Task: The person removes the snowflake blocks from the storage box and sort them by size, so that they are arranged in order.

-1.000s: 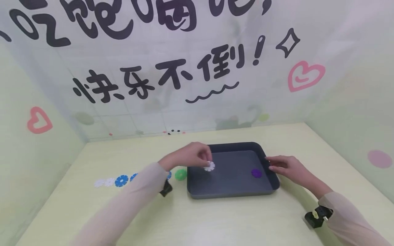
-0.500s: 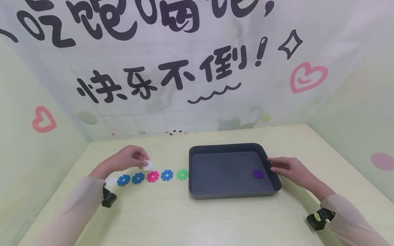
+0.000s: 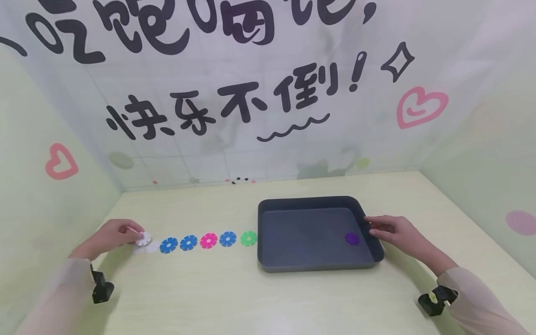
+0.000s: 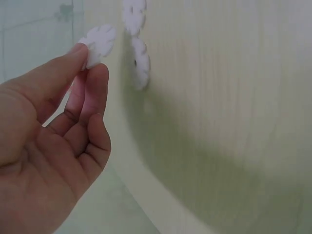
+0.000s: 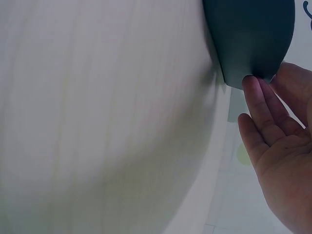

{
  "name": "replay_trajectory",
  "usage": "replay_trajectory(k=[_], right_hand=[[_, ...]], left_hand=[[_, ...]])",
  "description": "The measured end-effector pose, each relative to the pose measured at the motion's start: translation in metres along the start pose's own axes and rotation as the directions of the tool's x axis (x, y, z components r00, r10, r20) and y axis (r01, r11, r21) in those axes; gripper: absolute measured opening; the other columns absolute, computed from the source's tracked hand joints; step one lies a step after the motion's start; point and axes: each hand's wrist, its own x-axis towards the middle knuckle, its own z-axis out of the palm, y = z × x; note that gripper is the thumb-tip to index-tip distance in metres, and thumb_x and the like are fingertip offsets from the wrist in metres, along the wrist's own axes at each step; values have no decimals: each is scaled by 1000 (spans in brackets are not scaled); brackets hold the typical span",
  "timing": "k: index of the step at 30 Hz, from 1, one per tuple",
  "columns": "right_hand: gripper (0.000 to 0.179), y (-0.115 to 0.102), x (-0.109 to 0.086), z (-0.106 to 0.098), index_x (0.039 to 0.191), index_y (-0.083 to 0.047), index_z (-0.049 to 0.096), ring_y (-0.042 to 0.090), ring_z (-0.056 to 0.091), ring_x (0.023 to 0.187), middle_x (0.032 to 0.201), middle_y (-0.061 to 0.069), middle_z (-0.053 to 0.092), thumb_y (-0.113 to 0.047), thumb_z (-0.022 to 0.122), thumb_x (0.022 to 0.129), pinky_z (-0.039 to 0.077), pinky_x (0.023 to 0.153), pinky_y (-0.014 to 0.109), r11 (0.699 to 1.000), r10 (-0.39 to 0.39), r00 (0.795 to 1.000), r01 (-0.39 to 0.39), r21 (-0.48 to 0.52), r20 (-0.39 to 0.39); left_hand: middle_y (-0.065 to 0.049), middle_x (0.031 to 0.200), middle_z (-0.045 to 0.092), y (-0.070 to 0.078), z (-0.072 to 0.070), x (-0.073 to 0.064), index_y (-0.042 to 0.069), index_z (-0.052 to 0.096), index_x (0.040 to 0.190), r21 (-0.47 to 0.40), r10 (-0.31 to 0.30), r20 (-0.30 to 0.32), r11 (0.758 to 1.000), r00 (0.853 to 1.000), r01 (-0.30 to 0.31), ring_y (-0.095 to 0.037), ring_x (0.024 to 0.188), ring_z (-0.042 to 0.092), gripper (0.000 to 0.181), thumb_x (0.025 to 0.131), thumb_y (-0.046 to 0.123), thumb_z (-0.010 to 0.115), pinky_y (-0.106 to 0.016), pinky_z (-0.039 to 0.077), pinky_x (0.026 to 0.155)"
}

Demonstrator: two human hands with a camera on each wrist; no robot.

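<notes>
My left hand (image 3: 110, 238) pinches a white notched plastic disc (image 3: 144, 238) between thumb and fingertips, at the left end of a row of such discs. In the left wrist view the pinched disc hangs just above the table, beside two white discs (image 4: 141, 63) lying flat. Rightward along the row lie two blue discs (image 3: 169, 245), a pink one (image 3: 208, 240), another blue one (image 3: 228, 238) and a green one (image 3: 249, 238). With thumb and fingers my right hand (image 3: 395, 232) holds the right rim of a dark grey tray (image 3: 320, 268). A purple disc (image 3: 352, 238) is inside it.
The pale wooden table (image 3: 234, 298) stands between a printed back wall hanging (image 3: 234, 153) and side panels. The green disc lies close against the tray's left wall. A black wrist camera (image 3: 102, 286) sits below the left wrist.
My left hand has carried the white disc leftward from above the tray, along the row, and down to its left end. The right hand stays at the tray's rim.
</notes>
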Motion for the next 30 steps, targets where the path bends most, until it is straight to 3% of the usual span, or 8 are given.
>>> replay_trajectory(k=[3,8,16,24,30], right_hand=[[37,0,0,0,115,13,55,0,59,89,111,28,58,-5,64,84,49,69,19,1000,5,1000,-5,3,-2],[37,-1,1,0,116,13,55,-2,58,89,111,28,58,-5,64,84,49,70,19,1000,0,1000,0,13,-4],[37,-2,1,0,116,14,54,1,60,89,111,29,57,-5,63,85,49,69,19,1000,17,1000,-17,20,-3],[37,-1,1,2,116,14,54,-2,59,88,111,30,57,-3,63,84,49,69,19,1000,7,1000,-7,25,-2],[38,-1,1,3,116,14,54,-3,58,89,112,29,57,-5,63,85,49,70,19,1000,8,1000,-8,22,6]], left_hand=[[-7,91,63,-13,-7,-10,-6,60,107,-14,-55,-15,998,998,55,-15,76,58,36,86,24,65,-29,48,66],[-8,93,63,-25,-15,-24,-9,56,111,-30,-87,-57,996,995,85,-10,76,58,42,88,25,62,-28,46,63],[-7,89,63,-35,-13,-27,-8,60,107,56,-126,-86,990,988,131,-13,75,52,40,86,26,64,-28,43,64],[-9,84,64,-34,-7,-27,-8,65,96,178,-41,-133,982,990,65,-13,75,52,27,86,18,63,-29,42,65],[-10,84,65,-38,-5,-26,-7,66,93,194,-31,-148,979,989,60,-16,76,55,23,85,15,65,-29,43,65]])
